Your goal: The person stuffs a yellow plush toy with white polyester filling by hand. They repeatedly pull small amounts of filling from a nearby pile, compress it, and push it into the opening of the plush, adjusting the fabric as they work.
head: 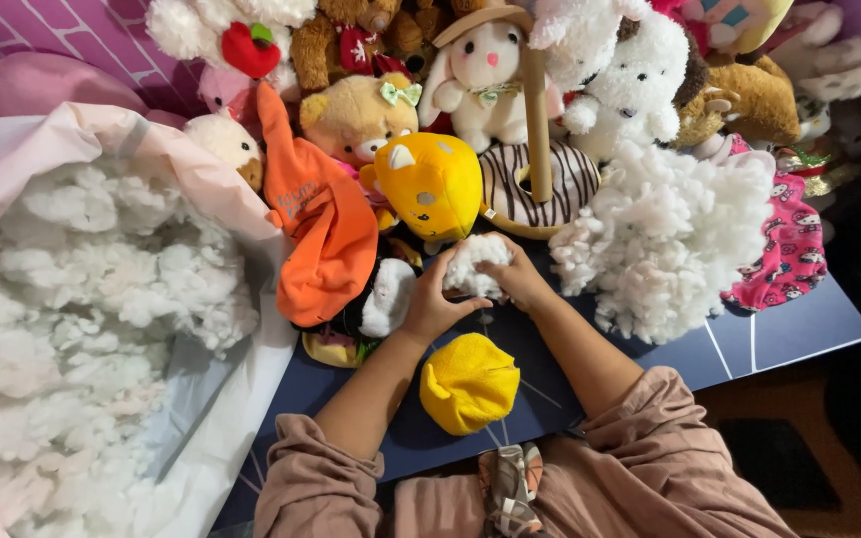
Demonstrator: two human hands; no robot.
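At the centre of the dark blue mat (789, 334), I hold a wad of white stuffing (474, 263) between both hands; it is roundish, with no clear long axis. My left hand (431, 299) and right hand (516, 276) press it from either side. A yellow fabric shell (468, 383) lies just nearer. At left, an open pink-lined bag (102, 130) holds loose white fibrefill (82, 319).

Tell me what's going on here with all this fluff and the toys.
A person works over a dark blue board, both hands closed around one clump of white stuffing: left hand on its left side, right hand on its right. A yellow fabric piece lies just below, between the forearms. A loose stuffing pile sits to the right, an open bag of stuffing to the left, and plush toys crowd the back.
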